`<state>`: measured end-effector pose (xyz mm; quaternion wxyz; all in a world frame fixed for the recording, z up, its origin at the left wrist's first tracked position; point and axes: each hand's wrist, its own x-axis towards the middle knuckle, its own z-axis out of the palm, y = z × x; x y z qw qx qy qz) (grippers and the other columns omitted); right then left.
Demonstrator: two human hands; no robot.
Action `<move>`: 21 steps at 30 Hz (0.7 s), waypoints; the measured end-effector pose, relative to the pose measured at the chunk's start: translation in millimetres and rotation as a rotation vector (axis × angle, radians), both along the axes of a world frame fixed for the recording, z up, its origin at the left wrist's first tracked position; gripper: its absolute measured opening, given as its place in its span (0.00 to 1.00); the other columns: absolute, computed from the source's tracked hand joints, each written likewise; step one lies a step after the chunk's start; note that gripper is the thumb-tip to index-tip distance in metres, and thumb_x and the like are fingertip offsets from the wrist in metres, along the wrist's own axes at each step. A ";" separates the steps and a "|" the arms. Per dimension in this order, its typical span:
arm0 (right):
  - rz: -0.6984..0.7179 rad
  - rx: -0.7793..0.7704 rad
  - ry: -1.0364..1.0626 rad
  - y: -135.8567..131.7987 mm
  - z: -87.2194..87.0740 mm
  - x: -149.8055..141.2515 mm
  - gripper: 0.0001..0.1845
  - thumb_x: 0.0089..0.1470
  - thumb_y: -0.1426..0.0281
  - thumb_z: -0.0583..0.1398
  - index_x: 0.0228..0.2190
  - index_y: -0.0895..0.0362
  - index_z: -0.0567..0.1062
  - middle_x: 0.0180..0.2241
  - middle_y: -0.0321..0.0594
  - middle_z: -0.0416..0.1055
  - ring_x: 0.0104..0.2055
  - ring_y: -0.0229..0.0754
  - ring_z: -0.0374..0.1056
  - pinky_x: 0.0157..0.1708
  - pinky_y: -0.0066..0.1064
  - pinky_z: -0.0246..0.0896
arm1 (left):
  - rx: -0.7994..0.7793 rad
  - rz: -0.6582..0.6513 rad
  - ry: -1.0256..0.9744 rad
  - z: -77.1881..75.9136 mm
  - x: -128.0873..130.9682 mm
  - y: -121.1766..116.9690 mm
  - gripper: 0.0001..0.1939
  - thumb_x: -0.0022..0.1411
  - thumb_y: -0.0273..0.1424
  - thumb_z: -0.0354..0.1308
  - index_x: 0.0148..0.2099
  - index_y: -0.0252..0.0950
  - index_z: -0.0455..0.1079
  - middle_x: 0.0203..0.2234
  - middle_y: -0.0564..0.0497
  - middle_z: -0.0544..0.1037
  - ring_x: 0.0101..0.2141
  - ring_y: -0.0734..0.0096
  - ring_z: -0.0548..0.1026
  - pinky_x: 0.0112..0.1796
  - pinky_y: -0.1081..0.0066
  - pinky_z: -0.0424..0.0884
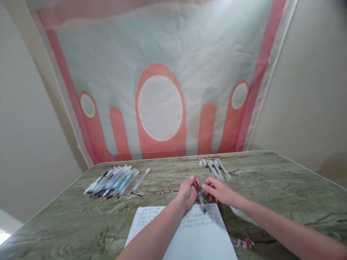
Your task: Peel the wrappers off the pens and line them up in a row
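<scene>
A slim clear pen with a dark end slants down from the fingers of my left hand, its lower end over the top edge of a sheet of paper. My left fingers are wrapped round it. Close on the right is my right hand, its fingers curled and thumb near the fingertips; whether something small is in them is hidden. The paper carries rows of handwriting on its upper part and lies partly under my left forearm.
A heap of pens lies on the left of the wood-patterned table, with a single pen beside it. Several pens lie side by side near the far edge. Something whitish is partly under my right forearm. A patterned cloth hangs behind.
</scene>
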<state>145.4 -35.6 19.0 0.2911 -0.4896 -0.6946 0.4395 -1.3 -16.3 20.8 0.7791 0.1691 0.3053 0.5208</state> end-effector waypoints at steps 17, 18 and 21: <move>-0.146 0.363 -0.176 -20.9 -4.0 -3.7 0.17 0.53 0.60 0.48 0.23 0.56 0.67 0.22 0.37 0.66 0.26 0.37 0.61 0.27 0.27 0.52 | 0.247 0.046 0.103 4.8 -13.5 7.5 0.08 0.56 0.32 0.52 0.38 0.33 0.62 0.34 0.47 0.72 0.34 0.73 0.72 0.38 0.69 0.68; -0.153 0.335 -0.132 -19.2 -3.7 -2.1 0.17 0.54 0.60 0.48 0.22 0.57 0.67 0.20 0.36 0.65 0.24 0.37 0.60 0.26 0.27 0.52 | 0.281 -0.010 0.134 4.9 -12.7 4.8 0.10 0.55 0.32 0.53 0.40 0.34 0.62 0.35 0.47 0.72 0.35 0.72 0.72 0.38 0.69 0.68; -0.135 0.225 -0.010 -15.7 -2.1 1.8 0.17 0.53 0.60 0.48 0.22 0.57 0.65 0.17 0.32 0.61 0.20 0.34 0.58 0.21 0.25 0.51 | 0.362 -0.163 0.194 5.6 -8.0 -4.0 0.15 0.55 0.33 0.53 0.44 0.33 0.61 0.37 0.44 0.72 0.38 0.69 0.71 0.40 0.67 0.66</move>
